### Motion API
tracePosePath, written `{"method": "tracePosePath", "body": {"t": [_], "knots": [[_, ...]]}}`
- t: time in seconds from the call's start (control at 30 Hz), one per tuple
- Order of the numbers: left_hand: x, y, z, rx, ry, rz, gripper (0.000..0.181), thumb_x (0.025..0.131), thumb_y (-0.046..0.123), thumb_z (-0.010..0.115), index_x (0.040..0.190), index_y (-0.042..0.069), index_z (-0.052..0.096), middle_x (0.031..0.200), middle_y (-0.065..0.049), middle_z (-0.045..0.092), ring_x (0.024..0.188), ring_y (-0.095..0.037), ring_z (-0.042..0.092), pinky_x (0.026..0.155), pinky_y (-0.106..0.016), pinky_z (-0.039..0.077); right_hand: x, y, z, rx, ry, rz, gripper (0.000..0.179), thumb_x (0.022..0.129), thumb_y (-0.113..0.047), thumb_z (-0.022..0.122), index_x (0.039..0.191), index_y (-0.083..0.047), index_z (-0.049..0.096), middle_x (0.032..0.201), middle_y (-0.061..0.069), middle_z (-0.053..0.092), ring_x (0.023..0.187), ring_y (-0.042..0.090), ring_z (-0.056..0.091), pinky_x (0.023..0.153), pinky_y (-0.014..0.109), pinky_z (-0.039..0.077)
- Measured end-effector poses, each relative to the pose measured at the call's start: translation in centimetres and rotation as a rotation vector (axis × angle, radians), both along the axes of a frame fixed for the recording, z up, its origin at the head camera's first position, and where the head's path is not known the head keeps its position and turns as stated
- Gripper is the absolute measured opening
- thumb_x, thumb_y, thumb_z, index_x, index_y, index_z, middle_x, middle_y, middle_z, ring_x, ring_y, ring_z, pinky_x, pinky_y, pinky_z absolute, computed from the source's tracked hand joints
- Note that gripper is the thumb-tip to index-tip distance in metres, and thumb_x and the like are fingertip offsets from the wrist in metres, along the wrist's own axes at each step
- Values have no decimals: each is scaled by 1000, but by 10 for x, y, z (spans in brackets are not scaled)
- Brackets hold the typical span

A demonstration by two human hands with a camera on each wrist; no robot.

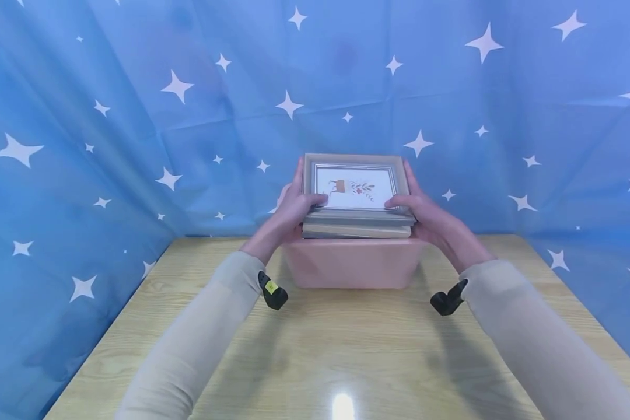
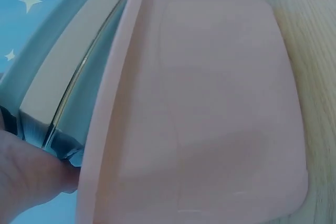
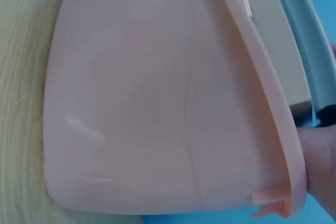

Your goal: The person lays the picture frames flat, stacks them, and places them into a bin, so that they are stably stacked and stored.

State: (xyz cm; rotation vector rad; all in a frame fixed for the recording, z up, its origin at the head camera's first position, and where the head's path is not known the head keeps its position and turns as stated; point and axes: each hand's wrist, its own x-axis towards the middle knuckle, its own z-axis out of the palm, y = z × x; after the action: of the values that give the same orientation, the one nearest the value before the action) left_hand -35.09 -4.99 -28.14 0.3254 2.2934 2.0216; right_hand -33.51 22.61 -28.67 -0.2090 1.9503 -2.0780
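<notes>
A stack of several picture frames (image 1: 361,217) sits level with the rim of a pink plastic bin (image 1: 354,265). The top frame is grey and shows a white print with a plant and an orange-brown figure. My left hand (image 1: 293,207) grips the stack's left side, its thumb over the top frame and its fingers along the edge. On the opposite side my right hand (image 1: 422,207) holds the stack the same way. In the left wrist view, blue-grey and cream frame edges (image 2: 73,61) show just above the bin's rim. The lower part of the stack is hidden by the bin wall.
The bin stands towards the back of a light wooden table (image 1: 357,338). Behind and beside the table hangs a blue curtain (image 1: 346,76) with white stars. Black straps with small devices (image 1: 274,291) circle both wrists, over pale sleeves.
</notes>
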Motion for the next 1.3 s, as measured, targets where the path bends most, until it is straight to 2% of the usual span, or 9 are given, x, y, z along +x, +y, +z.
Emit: {"method": "tracePosePath", "body": {"t": [0.17,0.3,0.4,0.47,0.6,0.83,0.97,1.17,1.3], "knots": [[-5,3,1,28,-101,-36,105,95,10,65,159,56,-4,169,-4,11,139,-30,36,100,-49,51,-5,-2,0,-24,-60,-16,109,97,-6,56,149,-67,-18,169,9,-2,130,38,45,93,58,51],[-12,5,-6,28,-106,-25,106,94,6,65,163,45,-5,170,-3,11,145,-26,30,113,-44,39,-11,-7,8,-27,-108,-68,103,101,-16,59,151,-65,-17,170,7,2,132,36,47,99,54,49],[-18,7,-13,20,-99,-2,105,92,3,66,166,32,-4,169,-2,17,146,-22,28,120,-37,26,-15,-10,14,19,-88,-90,105,100,-16,61,155,-58,-18,170,5,-5,144,36,32,110,55,40],[-21,7,-16,21,-116,12,104,92,1,65,166,28,-2,167,-3,23,145,-22,31,120,-35,25,-17,-12,16,54,-73,-98,108,98,-13,63,157,-54,-18,170,3,-15,151,36,15,117,58,29],[-24,7,-13,48,-199,19,105,92,1,66,166,35,0,165,-3,25,141,-24,36,117,-37,32,-20,-15,18,118,-76,-110,110,96,-15,65,157,-53,-19,168,-1,-26,153,33,-9,120,63,11],[-26,5,-6,49,-329,27,105,92,6,65,163,47,0,171,1,6,143,-31,31,115,-47,34,-22,-18,15,57,-101,-95,109,97,-13,62,157,-49,-22,168,3,-15,151,35,3,120,57,23],[-25,3,-3,43,-376,19,106,92,8,66,162,49,-3,172,1,-2,146,-33,29,113,-47,37,-22,-19,9,39,-150,-102,105,97,-16,61,157,-54,-17,168,3,-11,150,37,9,116,61,28],[-27,1,-2,25,-403,5,104,94,20,68,161,50,-5,172,4,-8,148,-32,28,112,-48,40,-25,-22,-3,-13,-222,-152,104,95,-17,66,156,-60,-6,168,0,-3,144,34,28,109,57,41],[-28,0,-4,40,-414,4,106,93,19,70,162,50,-5,172,10,-7,151,-31,24,112,-50,40,-27,-23,-7,-7,-211,-153,105,95,-17,67,158,-57,-7,169,-4,-10,146,32,23,112,54,38]]}}
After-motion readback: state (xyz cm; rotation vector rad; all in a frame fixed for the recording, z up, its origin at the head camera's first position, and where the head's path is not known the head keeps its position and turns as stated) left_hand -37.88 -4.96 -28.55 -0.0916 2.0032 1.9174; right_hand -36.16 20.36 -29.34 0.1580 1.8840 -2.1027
